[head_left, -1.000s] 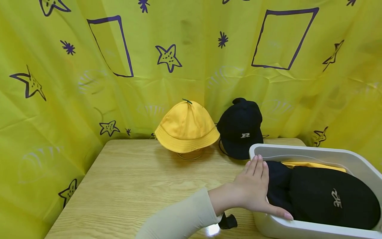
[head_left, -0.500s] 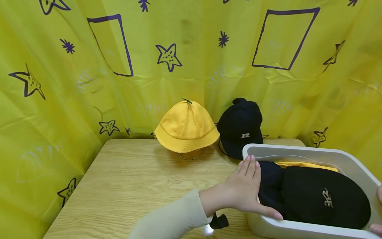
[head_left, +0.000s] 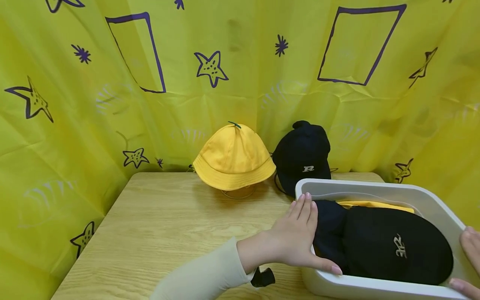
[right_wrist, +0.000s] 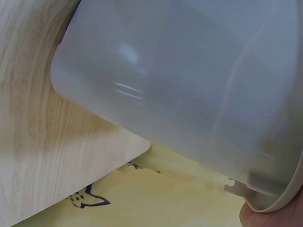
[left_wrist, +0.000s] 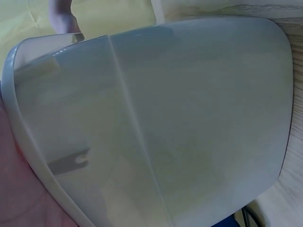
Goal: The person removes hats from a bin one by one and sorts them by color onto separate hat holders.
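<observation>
A white plastic bin [head_left: 360, 280] stands at the right of the table, partly beyond its front edge in view. My left hand [head_left: 288, 239] lies along its left rim, fingers straight and thumb spread over the front corner. On the opposite rim rests my right hand [head_left: 471, 250], mostly cut off by the frame; its thumb touches the front corner. Inside the bin lie a black cap [head_left: 397, 246] with a light embroidered mark, dark navy cloth [head_left: 330, 225] and something yellow [head_left: 375, 205]. Both wrist views show the bin's outer walls [left_wrist: 189, 109].
Behind the bin, a yellow bucket hat [head_left: 234, 158] sits on a wire stand beside a black cap [head_left: 303, 154] with an R. They stand on the wooden table [head_left: 161, 233], before a yellow curtain [head_left: 240, 37]. The bin's corner overlaps the black cap in view.
The bin with its hats has shifted left, my left hand moving along with it. My right hand has come into view at the bin's right end.
</observation>
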Tool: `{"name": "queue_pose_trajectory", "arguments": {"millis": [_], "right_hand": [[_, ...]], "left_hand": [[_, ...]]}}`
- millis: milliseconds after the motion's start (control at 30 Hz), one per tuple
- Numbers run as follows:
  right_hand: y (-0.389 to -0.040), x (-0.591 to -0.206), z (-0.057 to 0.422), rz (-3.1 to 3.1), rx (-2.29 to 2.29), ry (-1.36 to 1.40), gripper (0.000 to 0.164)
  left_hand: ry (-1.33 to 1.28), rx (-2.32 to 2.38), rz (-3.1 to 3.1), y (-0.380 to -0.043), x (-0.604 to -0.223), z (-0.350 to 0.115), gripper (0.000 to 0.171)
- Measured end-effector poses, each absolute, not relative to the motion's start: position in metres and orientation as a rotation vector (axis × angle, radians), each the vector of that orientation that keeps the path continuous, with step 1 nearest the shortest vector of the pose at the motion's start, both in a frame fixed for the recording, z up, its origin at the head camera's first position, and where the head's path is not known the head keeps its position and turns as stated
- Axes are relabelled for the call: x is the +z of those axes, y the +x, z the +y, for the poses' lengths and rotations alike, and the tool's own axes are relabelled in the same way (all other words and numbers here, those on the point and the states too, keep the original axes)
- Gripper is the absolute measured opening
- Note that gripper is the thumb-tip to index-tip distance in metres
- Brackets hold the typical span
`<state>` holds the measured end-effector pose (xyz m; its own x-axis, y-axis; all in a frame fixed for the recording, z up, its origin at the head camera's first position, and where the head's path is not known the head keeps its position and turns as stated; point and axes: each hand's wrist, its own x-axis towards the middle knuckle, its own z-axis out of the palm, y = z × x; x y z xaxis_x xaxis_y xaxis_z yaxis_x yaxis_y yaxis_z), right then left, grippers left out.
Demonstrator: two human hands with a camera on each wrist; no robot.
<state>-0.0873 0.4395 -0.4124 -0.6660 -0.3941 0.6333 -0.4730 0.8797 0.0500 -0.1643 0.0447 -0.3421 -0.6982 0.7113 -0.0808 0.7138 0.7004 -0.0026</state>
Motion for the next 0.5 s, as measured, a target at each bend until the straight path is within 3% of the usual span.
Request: {"name": "queue_pose_trajectory", "arguments": {"millis": [200,500], "right_hand": [[-0.083,-0.405,0.424,-2.495,0.232,0.579,0.091],[-0.088,-0.405,0.415,-2.506,0.25,0.558,0.095]], "left_hand": [[1.212,-0.028,2.829,-0.166,-0.343,0.034,0.118],[1.243,-0.005,2.847,-0.166,-0.348,0.02,0.118]]}}
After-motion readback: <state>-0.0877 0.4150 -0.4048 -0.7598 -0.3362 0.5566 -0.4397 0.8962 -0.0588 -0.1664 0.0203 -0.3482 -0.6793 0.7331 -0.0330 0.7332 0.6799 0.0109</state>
